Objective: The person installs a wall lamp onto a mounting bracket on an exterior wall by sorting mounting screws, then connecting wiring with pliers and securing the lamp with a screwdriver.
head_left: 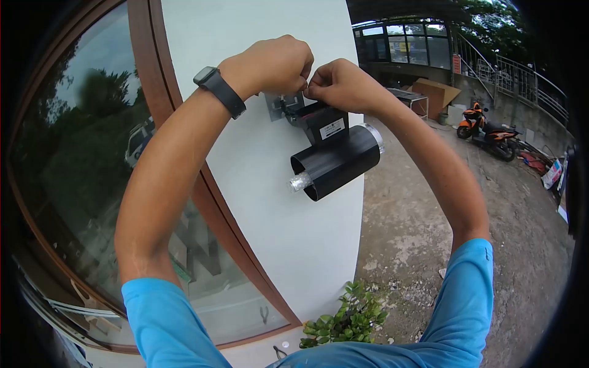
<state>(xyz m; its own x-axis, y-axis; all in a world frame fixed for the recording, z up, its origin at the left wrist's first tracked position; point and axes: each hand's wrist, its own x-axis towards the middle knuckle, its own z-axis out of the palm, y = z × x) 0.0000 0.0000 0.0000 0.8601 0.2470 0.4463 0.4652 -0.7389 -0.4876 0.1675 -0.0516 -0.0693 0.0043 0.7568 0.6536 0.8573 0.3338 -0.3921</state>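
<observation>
A black cylindrical wall lamp (343, 159) with a box-shaped base hangs tilted beside the white wall. Clear wrapping shows at both its ends, and a white label (331, 129) is on the base. Behind the base, a metal mounting plate (276, 109) sits against the wall. My left hand (279, 64), with a watch on the wrist, is closed in a pinch above the plate. Fingertips of my right hand (343, 86) are pinched together just above the lamp's base, close to the left fingertips. Whatever lies between the fingers is too small or hidden to name.
A brown-framed glass window (245, 264) stands at the left. Below are a leafy plant (346, 316) and a pair of pliers (280, 352) on the ledge. An orange and black motorbike (491, 132) is parked on the concrete yard, near a table (408, 97) and cardboard (432, 95).
</observation>
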